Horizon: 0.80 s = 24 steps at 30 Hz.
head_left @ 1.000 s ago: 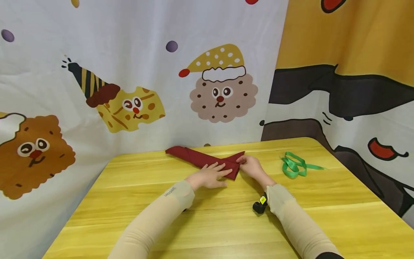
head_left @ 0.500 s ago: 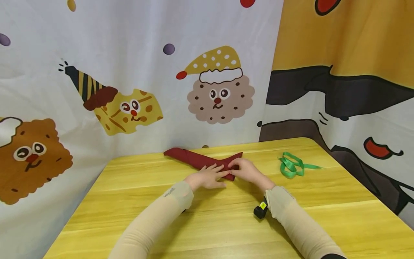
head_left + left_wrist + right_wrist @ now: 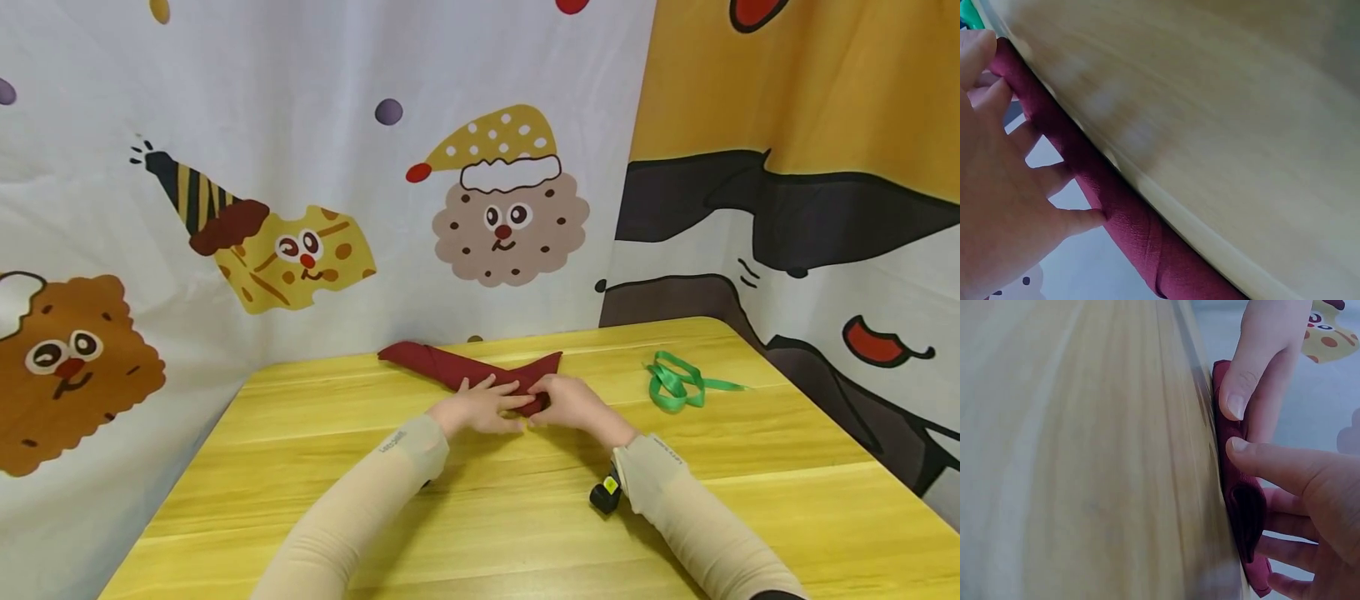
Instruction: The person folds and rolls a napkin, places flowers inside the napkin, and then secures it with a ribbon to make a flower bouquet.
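A dark red cloth, rolled into a long narrow shape, lies slantwise near the table's back edge, one corner sticking up at its right. My left hand rests on the roll with spread, mostly straight fingers; the left wrist view shows their tips along the cloth. At the right end, my right hand holds the roll. In the right wrist view its thumb is on the near side and its fingers are on the far side, around an open fold. Both thumbs are close together there.
A loosely tangled green ribbon lies on the wooden table, right of the cloth. Behind the table hangs a white curtain with cartoon prints. A small black device sits at my right wrist.
My right hand has moved left and slightly nearer, from the raised corner to the roll's lower right end. My left hand has stayed on the cloth. The view has shifted slightly.
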Available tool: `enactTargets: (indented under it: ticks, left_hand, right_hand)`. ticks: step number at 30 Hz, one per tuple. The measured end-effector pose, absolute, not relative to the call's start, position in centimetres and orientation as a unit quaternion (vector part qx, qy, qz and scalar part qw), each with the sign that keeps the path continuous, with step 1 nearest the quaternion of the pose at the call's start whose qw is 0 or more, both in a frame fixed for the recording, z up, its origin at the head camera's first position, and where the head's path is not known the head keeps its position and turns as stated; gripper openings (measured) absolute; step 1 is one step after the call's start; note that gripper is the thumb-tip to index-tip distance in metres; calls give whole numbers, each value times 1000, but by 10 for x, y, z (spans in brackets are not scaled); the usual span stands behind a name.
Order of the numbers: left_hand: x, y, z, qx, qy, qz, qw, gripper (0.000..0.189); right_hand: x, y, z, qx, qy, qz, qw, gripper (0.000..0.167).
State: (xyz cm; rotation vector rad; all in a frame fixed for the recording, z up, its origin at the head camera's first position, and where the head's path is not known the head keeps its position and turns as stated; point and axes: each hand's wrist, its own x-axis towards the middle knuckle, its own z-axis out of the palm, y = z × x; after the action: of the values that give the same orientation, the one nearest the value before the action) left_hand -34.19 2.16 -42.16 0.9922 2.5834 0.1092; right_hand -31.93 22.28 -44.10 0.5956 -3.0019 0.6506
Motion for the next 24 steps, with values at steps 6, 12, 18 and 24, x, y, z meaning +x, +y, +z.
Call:
enactTargets:
  ticks: [6,12,18,24]
  left_hand:
    - [-342,20,-419,351,914,40,199,67]
    - [-343,20,-421,352,910,27,216,70]
    - [-346,19,-422,357,907,43,218,71]
    - [-349,17,-422,355,907,60,217,75]
  right_hand:
    - [-321,223,-442,174,-961,216,-2,53]
    - [-321,224,-442,177,-959,221,4,48]
    - [-319,225,-443,197,-952,231,27,51]
    - [-323,226,-447,185,-955,231,28,46]
